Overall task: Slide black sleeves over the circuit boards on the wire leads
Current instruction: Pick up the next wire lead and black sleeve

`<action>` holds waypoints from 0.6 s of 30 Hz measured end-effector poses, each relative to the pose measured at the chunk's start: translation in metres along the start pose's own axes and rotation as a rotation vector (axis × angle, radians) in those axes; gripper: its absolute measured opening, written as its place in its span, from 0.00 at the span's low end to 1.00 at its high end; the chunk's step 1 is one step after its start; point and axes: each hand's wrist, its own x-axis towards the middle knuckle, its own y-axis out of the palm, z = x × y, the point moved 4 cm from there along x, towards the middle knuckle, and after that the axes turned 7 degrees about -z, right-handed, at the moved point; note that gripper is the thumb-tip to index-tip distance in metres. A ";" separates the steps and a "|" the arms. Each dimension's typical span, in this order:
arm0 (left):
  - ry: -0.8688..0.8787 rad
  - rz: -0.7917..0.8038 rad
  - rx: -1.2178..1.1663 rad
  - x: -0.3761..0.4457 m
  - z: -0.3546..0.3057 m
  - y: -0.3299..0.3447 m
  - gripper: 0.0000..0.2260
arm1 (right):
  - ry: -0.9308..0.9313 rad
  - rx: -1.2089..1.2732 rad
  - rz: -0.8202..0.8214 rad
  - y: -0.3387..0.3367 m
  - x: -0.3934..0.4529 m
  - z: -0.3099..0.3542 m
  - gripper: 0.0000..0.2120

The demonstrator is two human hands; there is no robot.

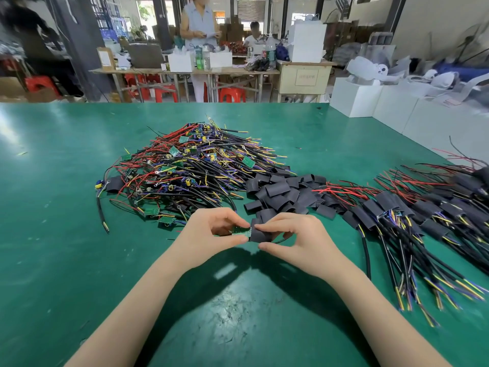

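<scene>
Green mat covers the counter (pixel 66 221) in front of me. My left hand (pixel 209 237) pinches a small green circuit board (pixel 241 231) between thumb and fingertips, the other fingers curled above it. My right hand (pixel 296 242) pinches a black sleeve (pixel 260 234) between forefinger and thumb, its open mouth touching the board's right end. Board and sleeve are held just above the counter, near its middle, close to me. I cannot tell how far the board sits inside the sleeve. A thin black lead shows beneath the sleeve on the right.

Behind the left hand: a tangled heap of wire leads (pixel 190 165), red, black, yellow and purple, with bare green boards scattered through it. One sleeved piece lies at the heap's left edge.

Behind the right hand: a loose pile of empty sleeves (pixel 285 193), touching the heap on its right side.

Far right: rows of finished leads (pixel 412 221), each with a sleeve over its board, wire ends fanned toward me.

White boxes (pixel 370 102) stand at the counter's back right corner. Beyond the counter, a person (pixel 199 25) stands at another table with red stools under it.
</scene>
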 end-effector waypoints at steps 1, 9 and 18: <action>-0.002 -0.002 0.012 0.000 0.001 0.001 0.08 | 0.006 0.012 -0.004 0.000 0.000 0.000 0.14; -0.022 -0.007 0.028 0.000 -0.001 0.000 0.06 | 0.030 0.056 -0.037 0.004 0.000 0.000 0.16; -0.085 0.093 -0.054 -0.001 -0.001 -0.001 0.13 | 0.007 -0.008 -0.059 0.000 0.000 0.003 0.13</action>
